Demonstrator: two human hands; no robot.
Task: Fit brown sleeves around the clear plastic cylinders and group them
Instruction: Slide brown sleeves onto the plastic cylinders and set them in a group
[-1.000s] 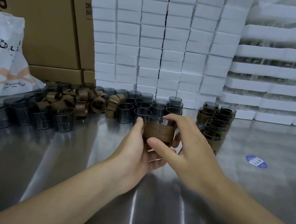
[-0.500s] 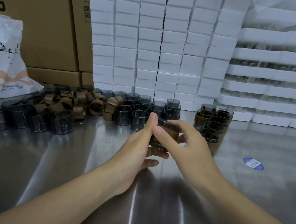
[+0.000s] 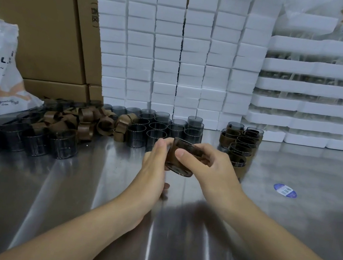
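One sleeved cylinder, tilted, is held above the tabletop, clamped by both hands: left hand at its side, right hand across it.

One smoky clear plastic cylinder, wrapped in a brown sleeve, is held tilted in mid-air. Behind it, bare cylinders are grouped, loose sleeves heaped left, sleeved cylinders clustered right.
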